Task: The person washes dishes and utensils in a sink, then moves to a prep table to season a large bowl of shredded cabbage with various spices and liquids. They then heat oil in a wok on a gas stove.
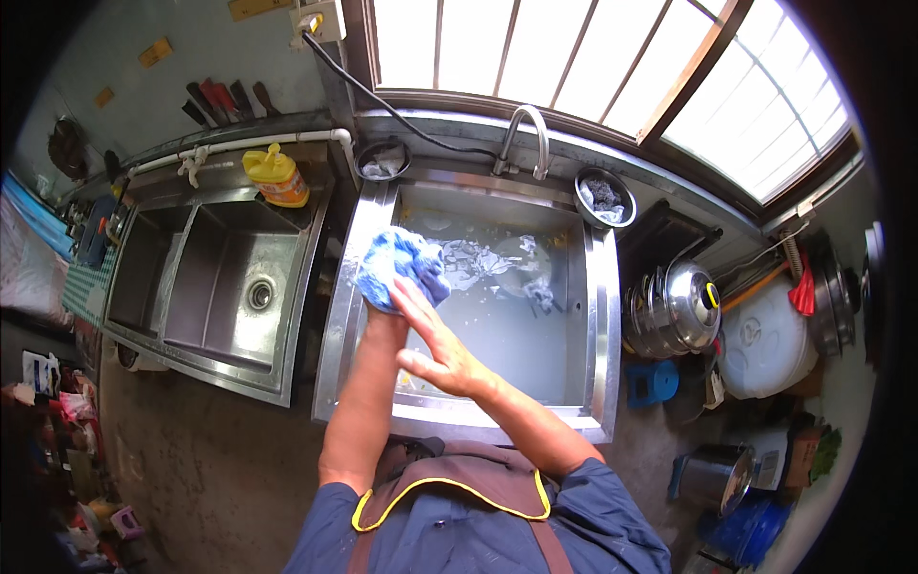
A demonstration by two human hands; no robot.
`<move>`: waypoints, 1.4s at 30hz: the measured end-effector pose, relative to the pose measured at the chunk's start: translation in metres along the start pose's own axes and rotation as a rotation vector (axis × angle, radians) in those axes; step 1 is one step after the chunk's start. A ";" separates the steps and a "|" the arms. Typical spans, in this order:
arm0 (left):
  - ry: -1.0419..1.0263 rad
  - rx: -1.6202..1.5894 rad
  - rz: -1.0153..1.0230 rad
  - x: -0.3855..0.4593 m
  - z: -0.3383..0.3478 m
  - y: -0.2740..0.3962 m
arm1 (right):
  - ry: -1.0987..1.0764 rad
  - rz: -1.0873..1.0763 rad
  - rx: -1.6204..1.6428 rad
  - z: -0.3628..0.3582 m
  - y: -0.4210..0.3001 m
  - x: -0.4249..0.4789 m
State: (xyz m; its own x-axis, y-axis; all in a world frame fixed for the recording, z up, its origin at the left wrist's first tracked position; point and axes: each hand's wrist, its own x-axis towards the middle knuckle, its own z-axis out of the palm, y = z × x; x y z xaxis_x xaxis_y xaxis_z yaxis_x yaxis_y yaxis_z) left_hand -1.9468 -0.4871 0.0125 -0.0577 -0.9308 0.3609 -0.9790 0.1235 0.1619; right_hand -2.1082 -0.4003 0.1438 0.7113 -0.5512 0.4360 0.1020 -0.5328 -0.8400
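A bunched blue cloth (pixel 403 267) is over the left side of a steel sink (pixel 604 316). My left hand (pixel 385 320) is buried in the cloth and holds it; the fingers are hidden, with only the wrist in sight. Across that wrist reaches my right hand (pixel 439 350), its fingers straight and thumb apart. Its fingertips meet the cloth's lower edge. Cloudy water (pixel 502 351) fills much of the basin, with food bits and pale reflections on it. Something dark and blurred lies at the right in the water.
A curved faucet (pixel 543 143) rises behind the basin, between two small metal bowls, left (pixel 366 159) and right (pixel 624 215). A double-bowl sink (pixel 215 301) stands left, a yellow jug (pixel 280 179) on its back rim. Stacked steel pot lids (pixel 681 308) stand to the right.
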 end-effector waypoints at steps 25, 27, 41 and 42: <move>0.483 -1.484 -0.554 -0.023 -0.062 0.119 | 0.324 0.120 -0.020 -0.032 0.045 0.026; 0.487 -1.522 -0.642 -0.025 -0.060 0.110 | 0.309 0.052 -0.165 -0.021 0.040 0.016; 0.523 -1.179 -0.458 0.039 -0.072 0.072 | 0.576 0.334 0.328 -0.078 0.058 0.062; 0.471 -1.217 -0.457 0.047 -0.076 0.069 | 0.575 0.259 0.229 -0.096 0.058 0.074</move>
State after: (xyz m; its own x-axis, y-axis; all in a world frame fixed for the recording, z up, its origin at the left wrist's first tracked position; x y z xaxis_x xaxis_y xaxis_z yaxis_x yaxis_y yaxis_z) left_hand -2.0018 -0.4964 0.1103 0.5284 -0.7968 0.2931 -0.0932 0.2887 0.9529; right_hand -2.1164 -0.5332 0.1586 0.2557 -0.9312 0.2599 0.1681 -0.2219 -0.9605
